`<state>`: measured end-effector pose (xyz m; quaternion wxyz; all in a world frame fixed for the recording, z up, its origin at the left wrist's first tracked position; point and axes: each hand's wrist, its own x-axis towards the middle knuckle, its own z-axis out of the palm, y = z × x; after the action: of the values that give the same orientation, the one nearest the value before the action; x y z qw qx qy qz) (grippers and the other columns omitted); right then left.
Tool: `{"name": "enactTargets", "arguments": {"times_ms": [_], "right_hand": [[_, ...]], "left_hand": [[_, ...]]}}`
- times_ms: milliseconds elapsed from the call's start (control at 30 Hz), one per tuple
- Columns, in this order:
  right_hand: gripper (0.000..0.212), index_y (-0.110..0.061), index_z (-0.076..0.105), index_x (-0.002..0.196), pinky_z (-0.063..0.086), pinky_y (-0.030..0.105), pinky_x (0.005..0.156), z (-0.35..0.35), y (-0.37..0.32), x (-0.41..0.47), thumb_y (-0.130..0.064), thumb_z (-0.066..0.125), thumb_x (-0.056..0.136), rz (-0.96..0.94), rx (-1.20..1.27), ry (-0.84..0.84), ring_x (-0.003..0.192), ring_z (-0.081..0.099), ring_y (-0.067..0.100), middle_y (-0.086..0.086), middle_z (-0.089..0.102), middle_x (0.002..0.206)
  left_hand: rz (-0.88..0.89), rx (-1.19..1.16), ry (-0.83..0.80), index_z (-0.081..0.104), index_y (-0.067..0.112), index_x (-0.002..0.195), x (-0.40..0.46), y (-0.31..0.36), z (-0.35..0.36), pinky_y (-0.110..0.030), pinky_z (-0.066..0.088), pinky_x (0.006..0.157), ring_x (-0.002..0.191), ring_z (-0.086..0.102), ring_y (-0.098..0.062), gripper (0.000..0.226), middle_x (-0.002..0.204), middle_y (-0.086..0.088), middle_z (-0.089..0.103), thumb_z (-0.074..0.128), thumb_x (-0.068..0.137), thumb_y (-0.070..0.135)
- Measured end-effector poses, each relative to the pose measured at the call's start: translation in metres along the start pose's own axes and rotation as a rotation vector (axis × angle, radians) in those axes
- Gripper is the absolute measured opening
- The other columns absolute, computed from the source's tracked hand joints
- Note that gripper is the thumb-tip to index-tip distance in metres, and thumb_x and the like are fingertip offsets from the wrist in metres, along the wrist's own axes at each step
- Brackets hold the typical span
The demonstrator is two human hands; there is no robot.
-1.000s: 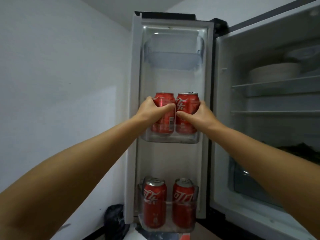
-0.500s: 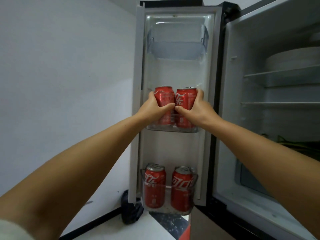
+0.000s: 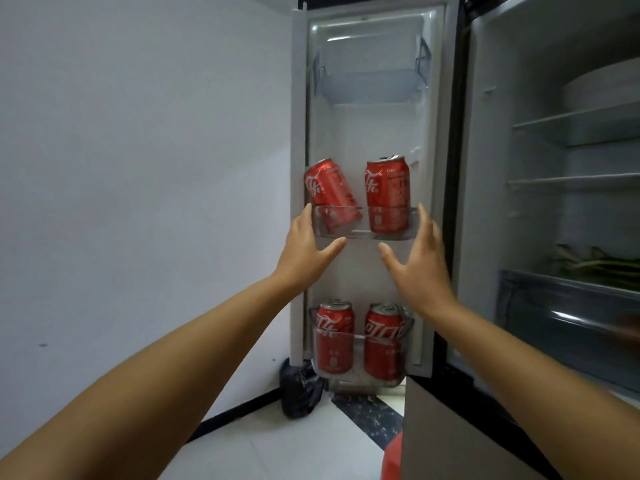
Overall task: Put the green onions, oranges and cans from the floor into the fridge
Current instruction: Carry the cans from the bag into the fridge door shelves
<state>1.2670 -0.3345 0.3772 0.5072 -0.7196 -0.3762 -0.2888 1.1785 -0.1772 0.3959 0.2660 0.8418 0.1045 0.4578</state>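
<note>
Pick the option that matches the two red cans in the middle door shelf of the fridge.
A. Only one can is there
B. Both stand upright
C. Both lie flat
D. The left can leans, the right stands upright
D: in the middle door shelf the left can tilts with its top toward the door's edge, while the right can stands straight.
</note>
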Motion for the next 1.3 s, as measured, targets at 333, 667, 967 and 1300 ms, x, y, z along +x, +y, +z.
{"name": "enactTargets", "arguments": {"times_ms": [333,667,967,1300], "right_hand": [[0.080,-0.020,0.001,0.151,0.019,0.044,0.115,0.067,-0.044,-0.063,-0.035,0.054,0.093,0.163,-0.044,-0.206,0.146,0.011,0.028,0.010,0.007,0.159],[0.057,-0.014,0.030,0.144,0.036,0.044,0.103,0.241,-0.159,-0.186,-0.034,0.050,0.095,0.088,-0.190,-0.605,0.133,0.035,0.032,0.014,0.038,0.145],[0.048,-0.017,0.040,0.140,0.036,0.038,0.103,0.412,-0.238,-0.372,-0.036,0.046,0.096,-0.183,-0.190,-1.016,0.128,0.043,0.025,0.007,0.046,0.141],[0.041,-0.019,0.042,0.137,0.035,0.036,0.104,0.600,-0.290,-0.433,-0.035,0.039,0.099,-0.357,-0.082,-1.342,0.128,0.044,0.022,0.003,0.045,0.141]], "left_hand": [[-0.144,0.046,-0.101,0.020,0.016,0.149,-0.063,-0.048,-0.067,-0.037,0.033,0.113,0.139,0.032,-0.019,0.075,0.151,-0.008,0.030,0.058,0.090,0.042],[-0.378,0.272,-0.171,0.039,0.013,0.139,-0.210,-0.203,-0.241,-0.030,0.040,0.097,0.120,0.051,-0.019,0.052,0.132,-0.010,0.053,0.050,0.095,0.040],[-0.682,0.434,-0.235,0.058,0.011,0.120,-0.384,-0.364,-0.360,-0.037,0.044,0.094,0.108,0.057,-0.022,0.035,0.117,-0.007,0.062,0.044,0.097,0.034],[-1.142,0.566,-0.163,0.056,0.012,0.121,-0.465,-0.512,-0.456,-0.038,0.045,0.094,0.112,0.054,-0.027,0.035,0.120,-0.010,0.058,0.044,0.096,0.033]]}}
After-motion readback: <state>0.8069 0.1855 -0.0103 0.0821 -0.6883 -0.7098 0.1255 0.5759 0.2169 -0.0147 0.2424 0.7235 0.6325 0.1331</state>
